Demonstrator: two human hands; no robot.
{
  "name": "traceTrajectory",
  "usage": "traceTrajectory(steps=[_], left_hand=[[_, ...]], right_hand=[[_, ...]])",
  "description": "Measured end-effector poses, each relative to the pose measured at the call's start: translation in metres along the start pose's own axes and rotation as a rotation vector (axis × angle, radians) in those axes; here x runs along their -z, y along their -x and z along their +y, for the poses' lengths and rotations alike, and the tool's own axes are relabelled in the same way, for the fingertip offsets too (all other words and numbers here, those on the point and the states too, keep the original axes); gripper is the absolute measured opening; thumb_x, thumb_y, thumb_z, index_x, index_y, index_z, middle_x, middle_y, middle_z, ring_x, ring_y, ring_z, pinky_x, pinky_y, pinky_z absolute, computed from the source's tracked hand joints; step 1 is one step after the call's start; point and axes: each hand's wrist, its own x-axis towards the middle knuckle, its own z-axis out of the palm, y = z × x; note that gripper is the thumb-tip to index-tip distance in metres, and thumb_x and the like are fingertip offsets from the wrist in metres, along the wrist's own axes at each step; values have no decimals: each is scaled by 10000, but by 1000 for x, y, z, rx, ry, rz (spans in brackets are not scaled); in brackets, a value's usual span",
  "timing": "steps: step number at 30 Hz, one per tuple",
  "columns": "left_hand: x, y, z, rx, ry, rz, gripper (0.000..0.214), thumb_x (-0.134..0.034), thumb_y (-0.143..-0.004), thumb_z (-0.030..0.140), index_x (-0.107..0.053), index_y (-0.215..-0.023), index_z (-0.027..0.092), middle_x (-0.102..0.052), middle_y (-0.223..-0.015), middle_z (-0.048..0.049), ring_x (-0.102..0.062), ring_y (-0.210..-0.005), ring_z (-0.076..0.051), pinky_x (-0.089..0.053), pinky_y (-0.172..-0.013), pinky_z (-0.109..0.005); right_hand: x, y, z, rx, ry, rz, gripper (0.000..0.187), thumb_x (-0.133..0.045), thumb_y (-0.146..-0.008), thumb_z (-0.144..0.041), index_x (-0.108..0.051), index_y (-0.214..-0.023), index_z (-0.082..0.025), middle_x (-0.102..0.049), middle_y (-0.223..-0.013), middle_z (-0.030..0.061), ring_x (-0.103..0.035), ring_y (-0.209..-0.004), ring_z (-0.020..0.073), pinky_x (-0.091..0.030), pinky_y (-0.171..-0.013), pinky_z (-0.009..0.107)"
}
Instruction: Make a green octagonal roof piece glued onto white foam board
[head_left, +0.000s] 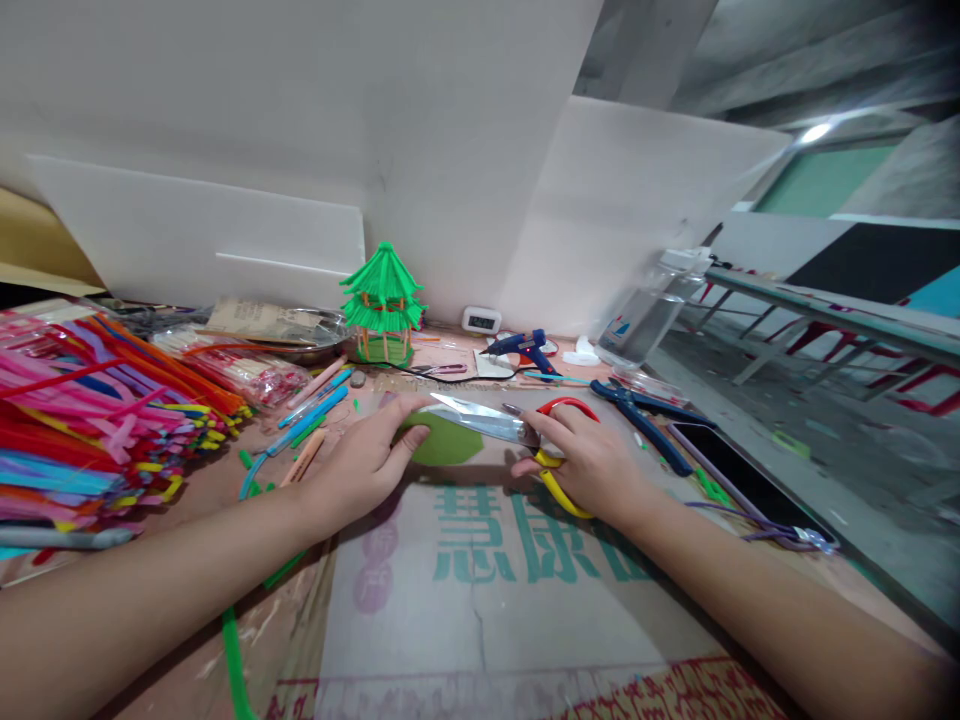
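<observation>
My right hand (592,462) grips a pair of scissors (495,422) with red and yellow handles, the silver blades pointing left. My left hand (367,455) pinches a green paper piece (444,443) lying on the cardboard sheet (480,580); the blades lie over the top edge of that green piece. Both forearms reach in from the bottom of the view.
A heap of coloured pipe cleaners (90,420) fills the left side. A green model pavilion (383,303) stands at the back by the white wall. A blue glue gun (525,348), blue pliers (649,415), a phone (739,475) and a plastic jar (652,305) lie to the right.
</observation>
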Motion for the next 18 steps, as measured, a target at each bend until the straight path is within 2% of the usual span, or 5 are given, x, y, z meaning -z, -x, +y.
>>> traceTrajectory(steps=[4,8,14,18], left_hand=[[3,0,0,-7,-71,-51,276,-446,-996,262,-559,-1239,197,-706,-1123,-84,-658,-1019,-256,-510,-857,-374],[3,1,-1,16,-38,-114,248,-425,-1000,281,-571,-1182,193,-701,-1075,-85,-655,-977,-260,-504,-837,-385],[3,1,1,-1,-37,-92,229,-420,-999,263,-562,-1157,178,-699,-1063,-88,-655,-969,-255,-497,-825,-379],[2,1,1,-5,-41,-83,200,-428,-992,256,-567,-1113,178,-702,-1023,-88,-656,-936,-247,-504,-795,-362]], right_hand=[[2,-1,-1,4,-2,-24,482,-561,-939,-559,-677,-1097,-118,-655,-882,111,-583,-769,227,-436,-661,309],[5,-2,-3,17,33,-27,479,-562,-939,-560,-686,-1086,-120,-649,-863,106,-572,-752,226,-424,-657,311],[8,-2,-2,26,124,-33,513,-515,-948,-590,-702,-1073,-129,-640,-823,102,-558,-707,228,-373,-616,321],[9,-1,-2,25,97,-30,450,-547,-950,-553,-695,-1067,-145,-648,-828,89,-570,-713,218,-375,-621,315]])
